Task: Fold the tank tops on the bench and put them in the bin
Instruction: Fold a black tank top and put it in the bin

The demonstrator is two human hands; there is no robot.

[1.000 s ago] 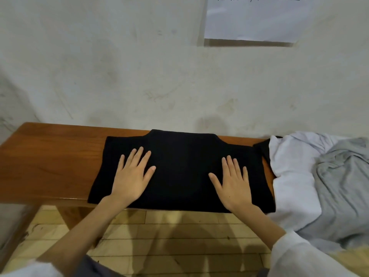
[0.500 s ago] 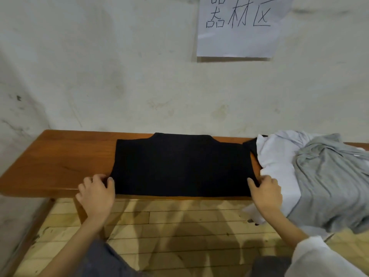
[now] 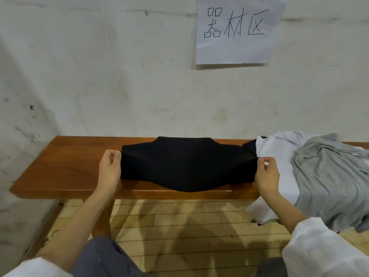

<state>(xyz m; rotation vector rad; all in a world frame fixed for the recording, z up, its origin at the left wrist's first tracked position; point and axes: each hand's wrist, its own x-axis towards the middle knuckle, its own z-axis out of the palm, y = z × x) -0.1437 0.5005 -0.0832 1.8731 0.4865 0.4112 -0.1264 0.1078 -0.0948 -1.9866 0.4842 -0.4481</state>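
A black tank top (image 3: 187, 164) lies across the middle of the wooden bench (image 3: 65, 168). My left hand (image 3: 109, 170) pinches its left corner and my right hand (image 3: 266, 174) pinches its right corner. Both near corners are raised off the bench and drawn toward the wall, so the near edge sags in a curve between my hands. A white tank top (image 3: 273, 156) and a grey tank top (image 3: 327, 176) lie crumpled on the right end of the bench. No bin is in view.
A plaster wall (image 3: 119, 76) rises straight behind the bench, with a paper sign (image 3: 237, 31) taped on it. The left part of the bench is bare wood. A wooden plank floor (image 3: 179, 220) shows below the bench edge.
A second ago both palms lay flat on the black top. They slid out to its near corners, took hold, and now lift those corners up and away from me.
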